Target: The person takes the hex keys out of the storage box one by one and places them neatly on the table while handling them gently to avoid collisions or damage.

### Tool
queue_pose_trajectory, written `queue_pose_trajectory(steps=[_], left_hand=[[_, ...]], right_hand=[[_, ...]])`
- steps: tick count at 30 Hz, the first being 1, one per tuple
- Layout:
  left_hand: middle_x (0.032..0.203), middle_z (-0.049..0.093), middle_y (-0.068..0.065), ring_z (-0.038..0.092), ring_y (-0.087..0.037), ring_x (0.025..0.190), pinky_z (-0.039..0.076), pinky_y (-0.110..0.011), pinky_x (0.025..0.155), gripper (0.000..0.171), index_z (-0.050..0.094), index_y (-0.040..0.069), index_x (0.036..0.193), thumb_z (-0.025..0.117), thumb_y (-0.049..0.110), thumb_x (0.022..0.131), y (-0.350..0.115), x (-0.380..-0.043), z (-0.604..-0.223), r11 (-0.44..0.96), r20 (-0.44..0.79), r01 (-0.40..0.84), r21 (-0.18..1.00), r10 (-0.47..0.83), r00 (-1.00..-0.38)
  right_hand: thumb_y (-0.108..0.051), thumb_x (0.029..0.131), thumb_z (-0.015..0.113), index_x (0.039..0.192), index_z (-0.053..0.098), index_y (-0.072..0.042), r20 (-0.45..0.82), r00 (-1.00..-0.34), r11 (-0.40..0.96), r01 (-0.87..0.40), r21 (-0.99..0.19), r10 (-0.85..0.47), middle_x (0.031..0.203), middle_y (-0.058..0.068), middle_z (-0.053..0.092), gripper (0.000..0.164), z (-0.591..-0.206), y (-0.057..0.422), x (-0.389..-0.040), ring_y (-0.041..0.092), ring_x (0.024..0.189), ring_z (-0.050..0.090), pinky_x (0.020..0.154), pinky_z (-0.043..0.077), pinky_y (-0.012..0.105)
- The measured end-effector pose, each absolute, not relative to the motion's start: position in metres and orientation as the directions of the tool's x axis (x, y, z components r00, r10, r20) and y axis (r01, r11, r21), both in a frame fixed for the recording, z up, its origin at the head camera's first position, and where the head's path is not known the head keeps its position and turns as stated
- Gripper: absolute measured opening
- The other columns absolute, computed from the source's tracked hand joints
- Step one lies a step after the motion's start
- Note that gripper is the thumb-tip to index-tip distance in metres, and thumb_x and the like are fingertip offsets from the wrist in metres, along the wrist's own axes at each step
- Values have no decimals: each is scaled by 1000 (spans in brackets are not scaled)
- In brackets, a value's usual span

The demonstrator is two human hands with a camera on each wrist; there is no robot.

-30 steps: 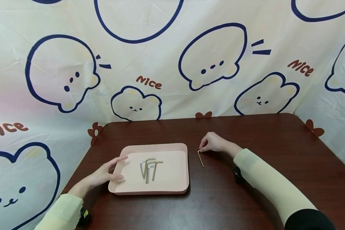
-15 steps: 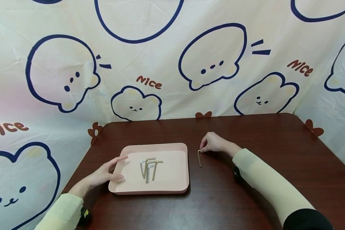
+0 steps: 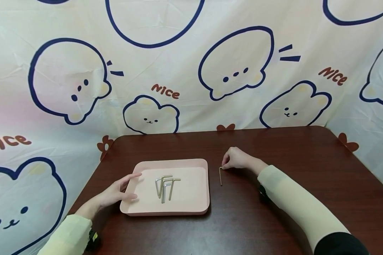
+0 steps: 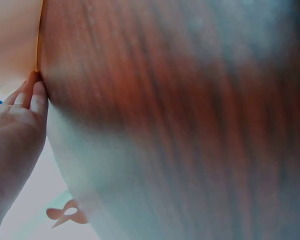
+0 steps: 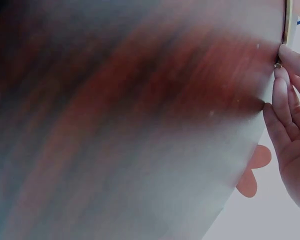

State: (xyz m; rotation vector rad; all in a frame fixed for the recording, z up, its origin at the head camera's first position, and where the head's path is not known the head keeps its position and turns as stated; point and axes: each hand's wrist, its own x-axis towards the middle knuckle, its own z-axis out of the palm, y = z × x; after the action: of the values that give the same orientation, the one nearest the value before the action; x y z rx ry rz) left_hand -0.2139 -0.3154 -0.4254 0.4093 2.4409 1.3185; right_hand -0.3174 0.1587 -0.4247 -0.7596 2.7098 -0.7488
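Note:
A shallow pale-pink tray point(image 3: 193, 194) stands on the table with several L-shaped hex keys point(image 3: 171, 189), gold and silver in tone, lying loosely together inside. My left hand point(image 3: 113, 194) holds the tray's left edge, thumb and forefinger reaching over the rim. In the left wrist view, fingers point(image 4: 26, 96) lie against the tray's outer wall. Right of the tray, my right hand point(image 3: 237, 158) pinches a gold hex key point(image 3: 220, 177) at its bent end between thumb and fingers. Its long arm points toward the near side. The right wrist view shows part of that hex key point(image 5: 288, 22) at the fingertips.
The dark brown wooden table point(image 3: 242, 219) has rounded far corners. A cream cloth printed with cartoon bears point(image 3: 153, 115) hangs behind it and along both sides. Each wrist wears a dark band.
The hex key in my right hand has swung so its long arm, slanted rightward before, now points almost straight to the near side. My left hand and the tray stay put.

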Motion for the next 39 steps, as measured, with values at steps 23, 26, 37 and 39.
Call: queue_pose_trajectory(steps=[23, 26, 37, 39], left_hand=[[147, 33, -29, 37, -41, 129, 32, -56, 100, 79, 34, 6, 149, 77, 12, 83, -316, -214, -426, 519, -136, 114, 847, 419, -897], [147, 33, -28, 37, -42, 130, 31, -58, 100, 79, 35, 6, 149, 77, 12, 82, -316, -214, -426, 521, -131, 120, 845, 420, -898], [148, 33, -28, 37, -41, 130, 34, -54, 99, 79, 35, 6, 149, 77, 13, 82, -316, -213, -425, 530, -124, 132, 837, 420, -899], [148, 33, -28, 37, -41, 130, 34, -54, 99, 79, 35, 6, 149, 77, 13, 82, -316, -213, -426, 530, -125, 130, 838, 419, -899]], right_hand=[[-16, 83, 78, 85, 76, -13, -124, -829, 718, -386, -579, -546, 76, -4, 67, 5, -412, 159, -318, 14, 68, 57, 67, 50, 29], [-16, 83, 78, 86, 76, -14, -117, -826, 714, -395, -578, -552, 75, -4, 66, 4, -408, 159, -320, 15, 69, 58, 69, 49, 31], [-16, 84, 77, 92, 76, -12, -101, -846, 726, -381, -573, -524, 86, -2, 68, 8, -381, 159, -321, 17, 78, 59, 73, 50, 32], [-16, 84, 77, 92, 76, -12, -89, -847, 724, -387, -571, -524, 87, -2, 68, 9, -378, 158, -321, 16, 78, 59, 73, 50, 32]])
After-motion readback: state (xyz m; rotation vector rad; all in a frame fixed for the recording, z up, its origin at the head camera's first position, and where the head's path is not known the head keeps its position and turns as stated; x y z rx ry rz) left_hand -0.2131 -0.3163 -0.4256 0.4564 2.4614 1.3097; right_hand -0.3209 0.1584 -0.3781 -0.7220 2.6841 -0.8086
